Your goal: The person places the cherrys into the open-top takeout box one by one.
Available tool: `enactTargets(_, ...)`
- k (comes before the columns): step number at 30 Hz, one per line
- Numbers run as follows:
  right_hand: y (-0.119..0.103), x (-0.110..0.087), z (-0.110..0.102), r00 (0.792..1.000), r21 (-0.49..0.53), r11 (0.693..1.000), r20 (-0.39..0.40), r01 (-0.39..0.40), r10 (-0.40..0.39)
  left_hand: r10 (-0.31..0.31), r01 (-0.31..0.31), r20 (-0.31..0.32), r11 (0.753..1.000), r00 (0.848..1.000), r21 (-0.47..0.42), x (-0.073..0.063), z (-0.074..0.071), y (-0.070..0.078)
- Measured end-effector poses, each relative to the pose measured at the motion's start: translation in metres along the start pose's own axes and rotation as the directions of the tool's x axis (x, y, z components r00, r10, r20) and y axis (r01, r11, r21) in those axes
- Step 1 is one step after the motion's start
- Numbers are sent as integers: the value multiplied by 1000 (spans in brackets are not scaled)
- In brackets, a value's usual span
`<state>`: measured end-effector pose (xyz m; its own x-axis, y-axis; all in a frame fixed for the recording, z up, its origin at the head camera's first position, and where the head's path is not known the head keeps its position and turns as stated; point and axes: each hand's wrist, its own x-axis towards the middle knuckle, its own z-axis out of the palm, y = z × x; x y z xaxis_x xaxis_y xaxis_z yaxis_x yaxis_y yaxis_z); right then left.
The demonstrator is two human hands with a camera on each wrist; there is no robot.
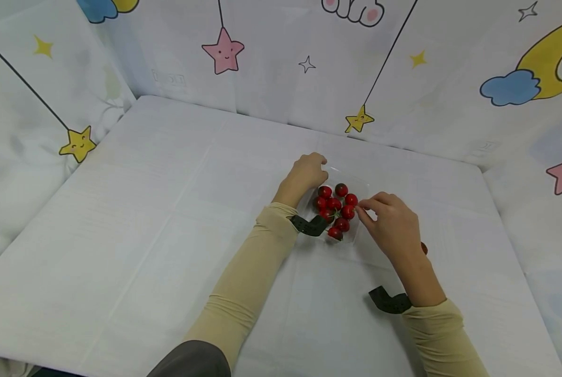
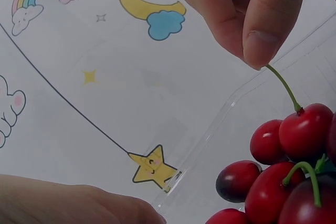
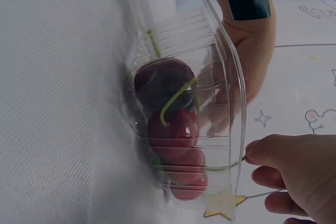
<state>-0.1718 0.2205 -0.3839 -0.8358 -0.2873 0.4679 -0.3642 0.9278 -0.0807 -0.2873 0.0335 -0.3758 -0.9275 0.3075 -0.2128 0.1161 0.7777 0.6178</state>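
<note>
A clear plastic tray (image 1: 359, 181) on the white table holds several dark-red cherries (image 1: 334, 204), some with green stems. My right hand (image 1: 394, 222) is at the tray's right side. Between thumb and finger it pinches the green stem (image 2: 285, 86) of one cherry (image 2: 307, 132), which sits among the others. In the right wrist view that stem passes over the rim to my fingertips. My left hand (image 1: 305, 172) grips the tray's far left edge with bent fingers. Through the clear wall (image 3: 218, 40), the right wrist view shows part of the left hand behind the tray.
The white table (image 1: 144, 220) spreads wide to the left and in front. A small brown-red round thing (image 1: 424, 248) shows partly behind my right wrist. Dark straps (image 1: 389, 301) stick out from both wrists. A white cloth (image 1: 271, 68) with printed stars hangs behind the table.
</note>
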Motion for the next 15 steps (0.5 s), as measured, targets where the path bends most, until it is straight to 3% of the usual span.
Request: enactTargets(15, -5, -1, 2, 999, -11, 1000, 40, 11, -10, -2, 2, -5, 1000, 1000, -5, 0, 1, 0)
